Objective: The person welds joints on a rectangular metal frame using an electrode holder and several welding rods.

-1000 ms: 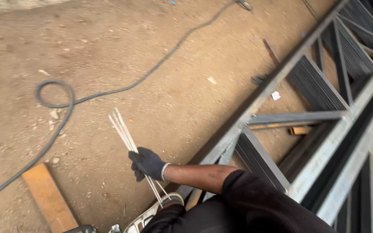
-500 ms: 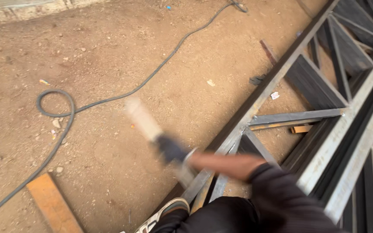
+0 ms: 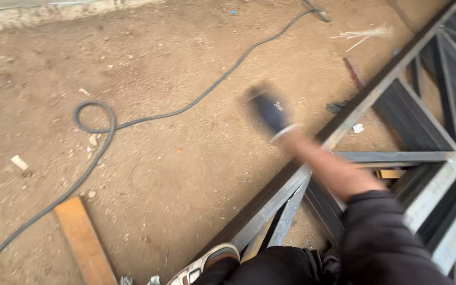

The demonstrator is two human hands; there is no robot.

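The gloved right hand is motion-blurred — whether its fingers are apart or together cannot be told — and it hangs above bare dirt ground. Thin white rods lie well apart from it, beside the grey steel truss; a black cable loops to its left.

The floor is bare, packed brown dirt strewn with small stones and scraps under even daylight. A dark cable loops and trails across it. A wooden plank lies at lower left. Along the top left edge runs what may be a pale concrete kerb.
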